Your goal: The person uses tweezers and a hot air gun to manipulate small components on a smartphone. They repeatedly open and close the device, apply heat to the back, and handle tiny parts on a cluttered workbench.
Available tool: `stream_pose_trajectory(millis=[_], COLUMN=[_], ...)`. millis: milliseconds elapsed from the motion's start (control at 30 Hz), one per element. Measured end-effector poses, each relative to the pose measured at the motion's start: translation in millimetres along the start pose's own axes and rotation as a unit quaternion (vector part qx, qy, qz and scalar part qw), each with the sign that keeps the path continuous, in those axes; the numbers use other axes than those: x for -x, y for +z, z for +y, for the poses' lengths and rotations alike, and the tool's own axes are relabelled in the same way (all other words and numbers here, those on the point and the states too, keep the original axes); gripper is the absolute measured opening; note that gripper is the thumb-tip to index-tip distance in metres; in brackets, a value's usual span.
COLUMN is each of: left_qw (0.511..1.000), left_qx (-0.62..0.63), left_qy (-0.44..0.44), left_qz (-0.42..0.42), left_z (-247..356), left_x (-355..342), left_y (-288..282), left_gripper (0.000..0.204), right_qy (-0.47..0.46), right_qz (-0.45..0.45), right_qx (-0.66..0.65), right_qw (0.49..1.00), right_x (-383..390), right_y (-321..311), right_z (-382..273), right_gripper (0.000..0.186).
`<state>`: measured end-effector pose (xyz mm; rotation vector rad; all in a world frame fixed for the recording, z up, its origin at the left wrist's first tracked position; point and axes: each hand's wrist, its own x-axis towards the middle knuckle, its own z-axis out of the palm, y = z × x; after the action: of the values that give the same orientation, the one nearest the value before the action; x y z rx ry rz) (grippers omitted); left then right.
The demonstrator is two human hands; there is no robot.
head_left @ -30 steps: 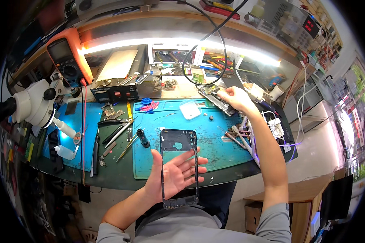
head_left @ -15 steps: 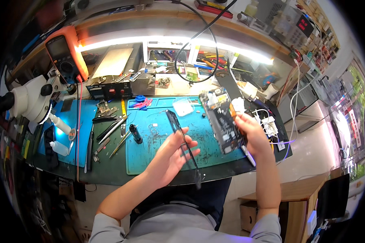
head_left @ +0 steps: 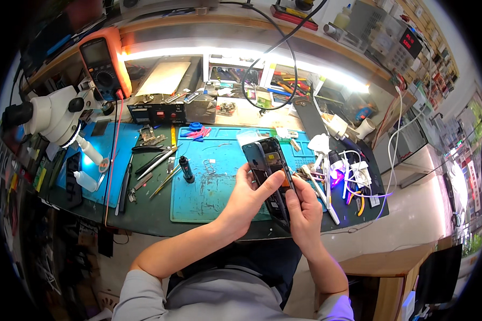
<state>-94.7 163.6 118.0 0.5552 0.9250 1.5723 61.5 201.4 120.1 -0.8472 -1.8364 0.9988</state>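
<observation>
Over the blue mat point(head_left: 203, 198), a dark phone assembly point(head_left: 268, 171) is held tilted, its black frame and inner board lying against each other. My left hand point(head_left: 249, 195) grips its left side, thumb across the front. My right hand point(head_left: 305, 211) grips its right side lower down, fingers curled at the edge. A black cylindrical tool point(head_left: 186, 169) stands to the left of my hands. A clear plastic case behind the phone is partly hidden. To the right lie hand tools point(head_left: 321, 190) and tangled white cables point(head_left: 359, 176).
A white microscope point(head_left: 53, 109) and orange multimeter point(head_left: 104, 64) stand at the left. Pliers and tweezers point(head_left: 152, 163) lie beside the mat. A black cable loop point(head_left: 268, 107) hangs over the bench's back. A lit shelf point(head_left: 209, 27) spans above, with a power supply point(head_left: 404, 48) at the right.
My right hand has brought the phone's inner assembly from the back of the bench down to the frame in my left hand, which has closed around them; both parts are now together.
</observation>
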Motion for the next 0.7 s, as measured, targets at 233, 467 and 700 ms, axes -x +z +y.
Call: stream_pose_trajectory(millis=[233, 467, 700], left_qw=[0.998, 0.999, 0.976], left_qx=[-0.038, -0.044, -0.042], left_qy=[-0.037, -0.01, 0.188], left_qz=[0.017, -0.029, -0.1], left_z=[10.5, 11.2, 12.5], left_x=[-4.6, -0.8, 6.9], left_y=[9.8, 3.1, -50.7], left_gripper=[0.106, 0.091, 0.072], right_qy=[0.013, 0.033, 0.327], right_qz=[-0.018, -0.021, -0.17], right_qx=[-0.122, -0.065, -0.489], right_qw=[0.992, 0.997, 0.791], right_x=[2.7, -9.0, -36.2], right_y=[3.6, -9.6, -49.2], right_z=[14.7, 6.9, 17.5], right_gripper=[0.038, 0.042, 0.042])
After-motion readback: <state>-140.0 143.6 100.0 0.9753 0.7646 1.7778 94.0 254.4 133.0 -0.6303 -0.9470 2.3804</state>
